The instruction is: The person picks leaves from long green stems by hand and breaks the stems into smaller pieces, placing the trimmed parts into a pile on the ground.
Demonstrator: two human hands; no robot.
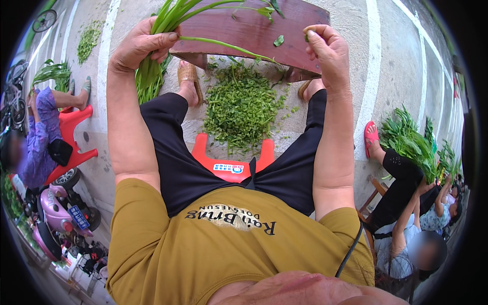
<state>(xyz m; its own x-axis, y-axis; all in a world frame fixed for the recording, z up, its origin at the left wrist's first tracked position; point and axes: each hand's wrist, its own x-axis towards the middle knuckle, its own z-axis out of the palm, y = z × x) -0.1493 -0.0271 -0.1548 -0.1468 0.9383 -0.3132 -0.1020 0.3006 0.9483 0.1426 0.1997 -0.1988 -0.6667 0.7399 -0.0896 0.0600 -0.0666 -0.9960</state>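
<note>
My left hand (152, 44) is closed around a bunch of long green vegetable stems (167, 17), whose lower ends hang below the fist. One thin stem (228, 45) sticks out sideways from that hand over a reddish-brown wooden bench (244, 23). Above the bench's right end is my right hand (324, 45), its thumb and fingertips pinched on a small green piece (307, 37). A loose leaf (279, 40) lies on the bench between the hands. On the ground between my feet is a heap of short cut green pieces (240, 106).
A red plastic stool (232, 167) is under me. More long greens (150, 84) lie beside my left foot. At left, a person in purple sits on a red stool (72, 141) near a pink scooter (57, 209). At right, seated people hold leafy greens (408, 145).
</note>
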